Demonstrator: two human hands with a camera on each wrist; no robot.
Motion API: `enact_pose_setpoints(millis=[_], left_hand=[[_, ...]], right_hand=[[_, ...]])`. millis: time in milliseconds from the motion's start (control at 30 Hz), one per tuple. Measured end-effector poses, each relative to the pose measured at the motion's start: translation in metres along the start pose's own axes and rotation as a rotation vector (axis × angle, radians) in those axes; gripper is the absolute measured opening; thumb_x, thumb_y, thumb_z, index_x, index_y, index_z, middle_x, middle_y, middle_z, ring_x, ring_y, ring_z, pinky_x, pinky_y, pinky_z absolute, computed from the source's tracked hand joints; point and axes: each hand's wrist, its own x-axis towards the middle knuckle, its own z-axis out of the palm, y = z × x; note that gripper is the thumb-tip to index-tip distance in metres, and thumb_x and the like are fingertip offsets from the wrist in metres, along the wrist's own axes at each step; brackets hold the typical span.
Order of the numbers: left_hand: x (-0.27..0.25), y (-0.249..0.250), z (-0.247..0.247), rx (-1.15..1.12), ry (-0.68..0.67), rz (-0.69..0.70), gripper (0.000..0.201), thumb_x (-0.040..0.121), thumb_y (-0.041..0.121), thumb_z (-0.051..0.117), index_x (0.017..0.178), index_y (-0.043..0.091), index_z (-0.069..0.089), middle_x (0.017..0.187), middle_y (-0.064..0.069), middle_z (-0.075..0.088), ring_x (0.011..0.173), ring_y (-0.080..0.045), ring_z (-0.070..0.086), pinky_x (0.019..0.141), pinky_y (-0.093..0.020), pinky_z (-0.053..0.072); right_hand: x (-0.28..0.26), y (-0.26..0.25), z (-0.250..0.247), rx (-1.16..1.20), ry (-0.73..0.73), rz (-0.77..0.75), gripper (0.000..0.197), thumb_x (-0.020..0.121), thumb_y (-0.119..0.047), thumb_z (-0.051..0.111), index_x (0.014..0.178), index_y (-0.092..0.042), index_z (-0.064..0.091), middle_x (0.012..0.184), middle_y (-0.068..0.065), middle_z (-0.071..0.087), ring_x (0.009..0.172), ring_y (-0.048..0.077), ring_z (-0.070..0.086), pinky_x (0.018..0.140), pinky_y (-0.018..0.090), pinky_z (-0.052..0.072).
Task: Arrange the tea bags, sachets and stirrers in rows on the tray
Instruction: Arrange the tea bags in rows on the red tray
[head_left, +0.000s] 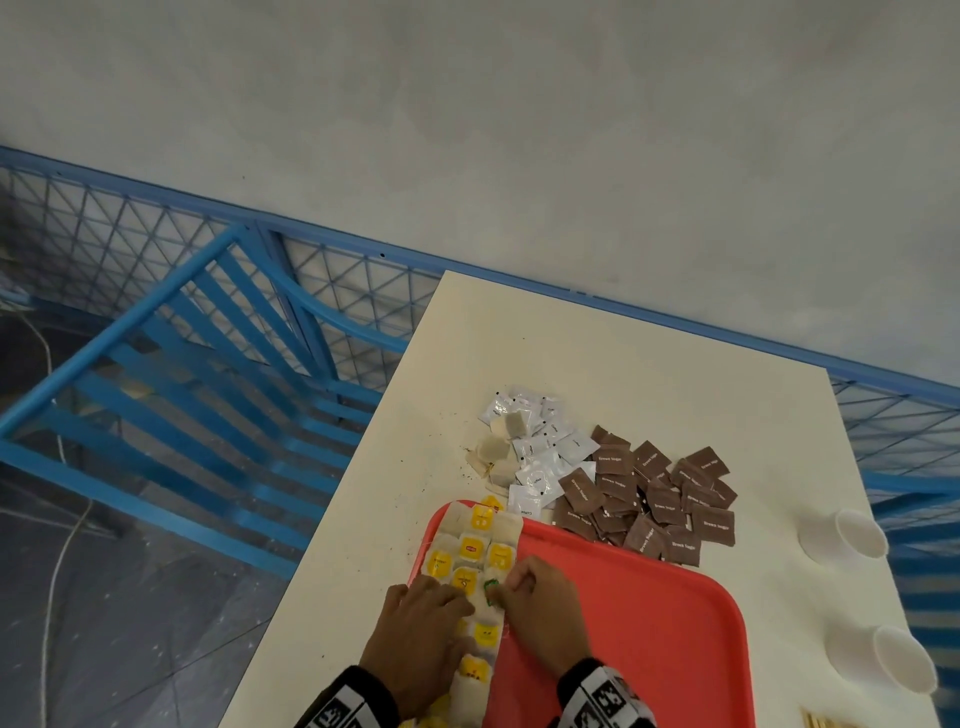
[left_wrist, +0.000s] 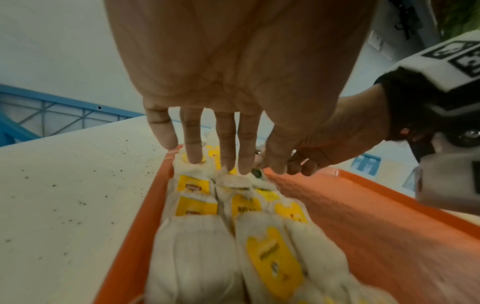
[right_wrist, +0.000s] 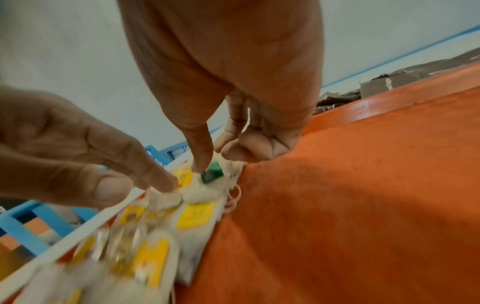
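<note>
Tea bags (head_left: 470, 566) along tray (head_left: 649, 623) left edge, left hand (head_left: 421, 631) flat on them, right hand (head_left: 540, 608) seemingly pinching green tag (head_left: 491, 590).

A flat red plastic tray (head_left: 649, 618) lies at the near edge of the table. Along its left side, white paper tea bags with yellow tags (head_left: 470, 548) lie flat in close rows, touching one another; one carries a green tag (head_left: 491, 590). Beyond the tray's far edge sit a loose heap of white sachets (head_left: 540, 447) and, right of it, a pile of brown sugar sachets (head_left: 649, 499). Pale wooden stirrers (head_left: 826, 719) lie at the near right.
</note>
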Motion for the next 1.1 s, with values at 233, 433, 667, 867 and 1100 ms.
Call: enact_pose_setpoints(millis=[233,433,667,867,1100], left_hand=[[0.036,-0.031,-0.035,-0.423,0.099,-0.108,0.025,0.094,0.044,0.059,0.075,0.028,0.057,0.054,0.01,0.056,0.052,-0.004,0.052,0.054,-0.023,0.042],[0.077,-0.05,-0.051,-0.353,0.135,-0.29,0.028,0.093,0.043,0.06,0.072,0.024,0.057,0.056,0.01,0.056,0.054,-0.006,0.049,0.059,-0.03,0.047],[0.13,-0.052,-0.066,-0.172,0.128,-0.305,0.009,0.096,0.031,0.058,0.104,0.029,0.058,0.1,0.007,0.063,0.094,-0.019,0.061,0.084,-0.038,0.051],[0.179,-0.048,-0.048,0.187,-0.042,-0.061,0.06,0.089,0.016,0.06,0.142,0.035,0.04,0.14,0.005,0.045,0.125,-0.022,0.045,0.096,-0.039,0.037],[0.205,-0.055,-0.039,0.335,-0.093,0.021,0.04,0.094,0.015,0.052,0.129,0.033,0.055,0.129,0.007,0.053,0.12,-0.022,0.045,0.093,-0.038,0.035]], right_hand=[[0.063,-0.042,-0.058,-0.245,-0.078,-0.178,0.021,0.089,-0.019,0.062,0.069,-0.023,0.067,0.072,-0.014,0.065,0.068,-0.002,0.062,0.065,0.011,0.046],[0.12,-0.069,-0.046,-0.58,-0.107,-0.199,0.018,0.087,-0.016,0.058,0.105,-0.019,0.059,0.111,-0.001,0.053,0.104,0.022,0.055,0.078,0.034,0.045],[0.13,-0.055,-0.007,-0.927,-0.111,-0.324,0.03,0.088,-0.01,0.048,0.118,-0.01,0.052,0.121,0.009,0.05,0.111,0.031,0.049,0.08,0.041,0.05],[0.135,-0.051,-0.019,-0.819,-0.105,-0.369,0.019,0.087,-0.017,0.051,0.102,-0.01,0.06,0.107,0.008,0.06,0.104,0.029,0.054,0.08,0.038,0.048],[0.127,-0.035,-0.07,-0.103,0.074,-0.174,0.009,0.077,-0.016,0.073,0.079,-0.022,0.067,0.078,-0.008,0.067,0.071,0.002,0.059,0.063,0.012,0.04]])
